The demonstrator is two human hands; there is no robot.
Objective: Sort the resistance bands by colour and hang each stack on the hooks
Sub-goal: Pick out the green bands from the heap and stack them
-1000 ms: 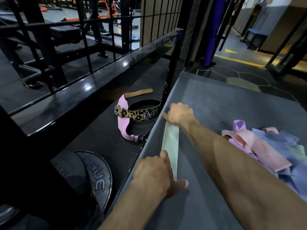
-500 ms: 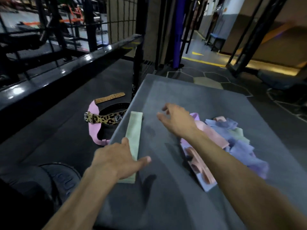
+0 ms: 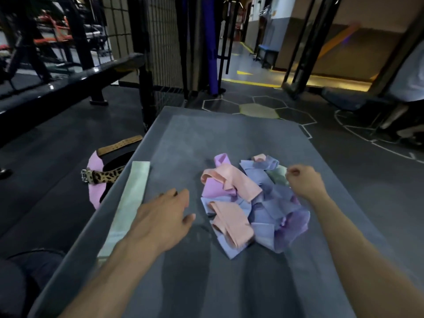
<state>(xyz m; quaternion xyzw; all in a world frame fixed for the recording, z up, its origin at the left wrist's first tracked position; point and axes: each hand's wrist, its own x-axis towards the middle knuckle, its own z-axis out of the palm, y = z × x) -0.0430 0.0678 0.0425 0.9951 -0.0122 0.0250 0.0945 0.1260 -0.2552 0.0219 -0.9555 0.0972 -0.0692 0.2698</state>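
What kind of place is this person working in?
Most likely a gym. Black steel rack frames stand at the back, a leopard-print weightlifting belt lies on the dark rubber floor, and a heap of pink, lilac and blue fabric resistance bands sits on the grey padded platform.

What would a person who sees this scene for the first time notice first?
The eye falls first on the tangled pile of bands in pink, lilac and blue, lying in the middle of the grey table. Next comes the single pale green band, laid out flat along the table's left edge. The left hand hovers open between the two, while the right hand, fingers curled, reaches the pile's far right side.
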